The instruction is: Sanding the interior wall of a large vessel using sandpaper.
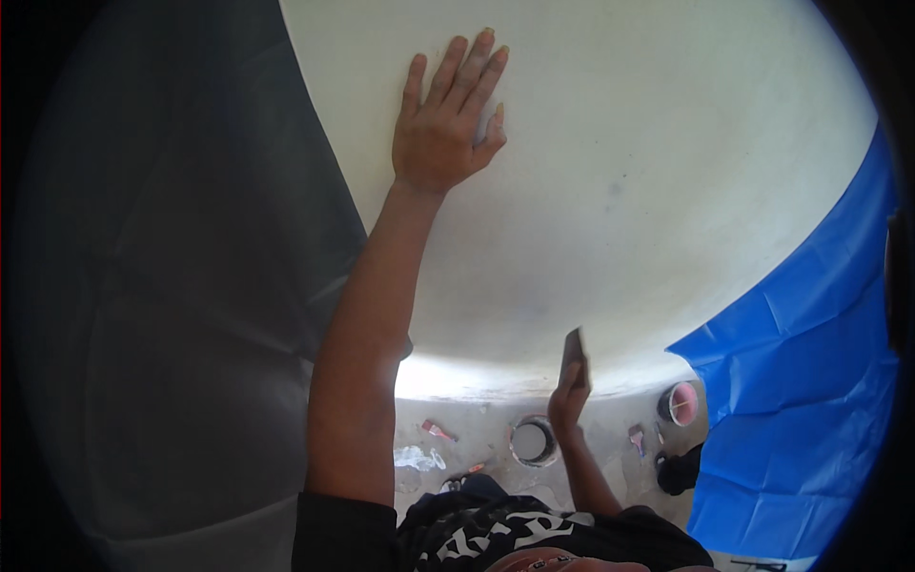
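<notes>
**Hands on the white wall**

My left hand [448, 119] lies flat against the white wall [667, 172], fingers spread wide, near its upper edge. My right hand [569, 400] grips a dark flat tool [574, 355], held at the wall's lower edge. A round tin [533, 441] and a pink-lined bucket [680, 403] stand on the floor [610, 443] below.

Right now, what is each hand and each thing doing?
left hand: open, flat against the white wall
right hand: shut on a flat dark tool, held at the wall's lower part
round tub: open, upright on the floor
pink-rimmed tub: open
blue sheet: hanging, creased
</notes>
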A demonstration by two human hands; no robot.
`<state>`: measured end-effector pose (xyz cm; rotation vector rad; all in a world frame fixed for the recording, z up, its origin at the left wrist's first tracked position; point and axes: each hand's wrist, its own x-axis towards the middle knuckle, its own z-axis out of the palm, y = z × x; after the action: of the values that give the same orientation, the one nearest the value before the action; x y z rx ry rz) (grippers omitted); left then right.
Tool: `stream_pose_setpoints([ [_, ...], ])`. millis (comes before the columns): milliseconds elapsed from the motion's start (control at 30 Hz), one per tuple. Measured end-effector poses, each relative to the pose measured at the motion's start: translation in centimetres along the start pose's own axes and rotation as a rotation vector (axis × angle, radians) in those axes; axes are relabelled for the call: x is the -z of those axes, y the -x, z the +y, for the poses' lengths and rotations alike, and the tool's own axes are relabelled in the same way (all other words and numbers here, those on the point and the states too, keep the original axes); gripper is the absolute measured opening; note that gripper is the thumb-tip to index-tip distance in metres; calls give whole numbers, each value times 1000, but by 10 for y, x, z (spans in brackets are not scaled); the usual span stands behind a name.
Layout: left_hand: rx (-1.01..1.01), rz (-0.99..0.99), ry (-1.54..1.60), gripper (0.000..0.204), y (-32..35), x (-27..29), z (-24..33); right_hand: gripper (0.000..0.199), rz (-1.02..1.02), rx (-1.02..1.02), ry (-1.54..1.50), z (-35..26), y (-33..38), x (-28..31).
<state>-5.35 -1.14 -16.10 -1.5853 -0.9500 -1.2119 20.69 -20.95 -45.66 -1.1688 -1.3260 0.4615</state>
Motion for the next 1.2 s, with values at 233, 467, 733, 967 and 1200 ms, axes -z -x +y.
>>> stream_pose_setpoints([
  [233, 13, 29, 79, 62, -2, -12, 7, 56, 438, 469, -44, -111, -175, 18],
  [467, 11, 49, 31, 64, 1, -9, 2, 52, 458, 948, 475, -183, -304, -49],
  [733, 11, 22, 79, 64, 0, -3, 5, 68, 310, 730, 653, -106, -226, -98],
  [967, 31, 36, 117, 63, 4, -2, 3, 61, -151, 816, 844, -143, -179, -30],
  [1200, 30, 27, 157, 60, 8, -3, -2, 58, 470, 1436, 636, -283, -300, 32],
])
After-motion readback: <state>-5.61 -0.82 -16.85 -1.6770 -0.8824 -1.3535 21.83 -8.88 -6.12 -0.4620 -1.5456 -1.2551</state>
